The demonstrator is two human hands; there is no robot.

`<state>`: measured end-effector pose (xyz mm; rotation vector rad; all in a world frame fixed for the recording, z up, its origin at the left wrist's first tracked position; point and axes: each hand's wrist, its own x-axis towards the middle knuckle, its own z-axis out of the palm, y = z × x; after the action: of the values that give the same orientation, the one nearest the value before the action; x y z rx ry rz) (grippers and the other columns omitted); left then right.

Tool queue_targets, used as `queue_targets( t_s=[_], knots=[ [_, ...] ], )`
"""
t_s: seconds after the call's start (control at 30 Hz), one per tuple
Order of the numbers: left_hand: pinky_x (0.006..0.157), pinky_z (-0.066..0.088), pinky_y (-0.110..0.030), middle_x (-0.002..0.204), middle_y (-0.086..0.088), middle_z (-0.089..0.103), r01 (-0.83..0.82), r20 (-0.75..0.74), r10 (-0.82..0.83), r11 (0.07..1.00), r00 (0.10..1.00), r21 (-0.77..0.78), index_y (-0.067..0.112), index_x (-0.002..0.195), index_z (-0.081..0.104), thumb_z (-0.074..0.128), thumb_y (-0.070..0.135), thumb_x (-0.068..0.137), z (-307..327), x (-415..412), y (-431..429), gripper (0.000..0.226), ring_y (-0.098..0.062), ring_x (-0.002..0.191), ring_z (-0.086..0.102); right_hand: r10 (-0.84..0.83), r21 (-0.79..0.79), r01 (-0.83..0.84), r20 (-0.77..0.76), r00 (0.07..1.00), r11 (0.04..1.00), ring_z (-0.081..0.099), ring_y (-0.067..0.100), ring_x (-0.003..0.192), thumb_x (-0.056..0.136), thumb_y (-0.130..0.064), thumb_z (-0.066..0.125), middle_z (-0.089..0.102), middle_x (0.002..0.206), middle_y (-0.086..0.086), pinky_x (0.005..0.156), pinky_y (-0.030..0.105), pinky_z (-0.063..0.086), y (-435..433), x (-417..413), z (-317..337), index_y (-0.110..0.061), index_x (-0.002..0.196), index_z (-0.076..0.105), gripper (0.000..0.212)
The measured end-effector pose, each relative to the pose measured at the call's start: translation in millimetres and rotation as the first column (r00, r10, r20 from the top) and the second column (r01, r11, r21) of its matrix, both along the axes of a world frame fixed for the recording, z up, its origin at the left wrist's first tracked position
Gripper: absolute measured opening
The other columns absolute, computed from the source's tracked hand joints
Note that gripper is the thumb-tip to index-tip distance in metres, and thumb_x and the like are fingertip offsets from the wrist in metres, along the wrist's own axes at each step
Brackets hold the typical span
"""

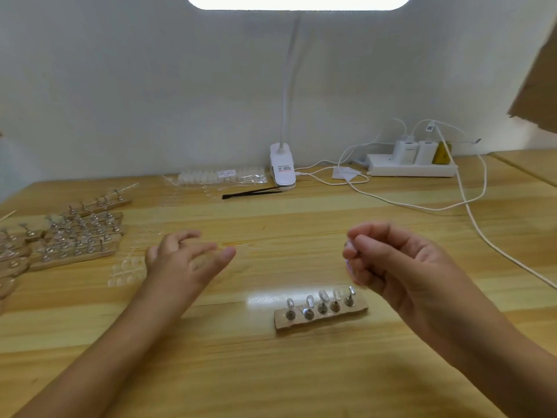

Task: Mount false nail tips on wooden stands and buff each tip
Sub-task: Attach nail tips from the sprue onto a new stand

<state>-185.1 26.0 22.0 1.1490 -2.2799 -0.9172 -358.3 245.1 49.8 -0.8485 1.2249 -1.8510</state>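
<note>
Right hand [391, 260] has its fingers curled together at the tips, maybe pinching a clear tip; too blurred, can't tell. Left hand [184, 257] is motion-blurred, fingers loosely spread, nothing visibly held, just beside loose nail tips [128, 271] on the table [271, 372]. Plastic bag [223, 176] at the back holds more tips. Spare stands [75, 233] at left are cut off by the frame edge. Wooden stand [321, 316] lies between the hands, long axis left-right; four pegs carry upright tips, the rightmost looks bare.

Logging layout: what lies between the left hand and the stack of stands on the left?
Loose clear nail tips lie there on the table, as the head view shows.
</note>
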Motion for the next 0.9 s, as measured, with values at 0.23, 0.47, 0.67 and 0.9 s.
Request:
queue_targets(
  t_s=[0.23, 0.47, 0.67, 0.9],
  knots=[
    [0.084, 0.043, -0.021, 0.118, 0.032, 0.052, 0.131, -0.345, -0.126, 0.991, 0.93, -0.01, 0.054, 0.103, 0.065, 0.051, 0.076, 0.067, 16, 7, 31, 0.045, 0.0, 0.108, 0.054, -0.047, 0.011, 0.054, -0.359, 0.932, 0.998, 0.069, 0.012, 0.082, 0.067, -0.031, 0.079, 0.073, 0.088, 0.001, 0.071, 0.017, 0.054, 3, 18, -1, -0.027, 0.094, 0.074, 0.027],
    [0.071, 0.047, -0.012, 0.095, 0.017, 0.066, 0.555, -0.497, -0.334, 0.724, 0.801, 0.409, 0.026, 0.076, 0.079, 0.07, 0.056, 0.058, 18, -1, 89, 0.036, 0.005, 0.08, 0.06, -0.231, -0.203, 0.113, -0.881, 0.413, 0.973, 0.064, 0.012, 0.091, 0.084, -0.016, 0.067, 0.064, 0.095, -0.015, 0.081, 0.022, 0.046, 3, 29, -12, -0.019, 0.098, 0.066, 0.014],
    [0.06, 0.044, -0.01, 0.089, 0.002, 0.068, 0.542, -0.563, -0.224, 0.679, 0.795, 0.496, 0.012, 0.072, 0.076, 0.077, 0.028, 0.065, 15, -3, 89, 0.018, 0.001, 0.06, 0.055, -0.257, -0.237, 0.149, -0.957, 0.134, 0.96, 0.064, 0.004, 0.101, 0.087, -0.021, 0.064, 0.07, 0.103, -0.014, 0.086, 0.035, 0.049, 2, 27, -13, -0.015, 0.102, 0.071, 0.018],
    [0.06, 0.042, -0.008, 0.082, 0.007, 0.065, 0.565, -0.578, -0.258, 0.693, 0.774, 0.448, 0.02, 0.069, 0.074, 0.076, 0.041, 0.06, 15, -2, 89, 0.023, 0.003, 0.059, 0.052, -0.143, -0.113, 0.1, -0.92, 0.365, 0.988, 0.064, 0.01, 0.107, 0.085, -0.026, 0.068, 0.066, 0.108, -0.014, 0.091, 0.03, 0.049, 1, 25, -14, -0.019, 0.106, 0.069, 0.022]
  ],
)
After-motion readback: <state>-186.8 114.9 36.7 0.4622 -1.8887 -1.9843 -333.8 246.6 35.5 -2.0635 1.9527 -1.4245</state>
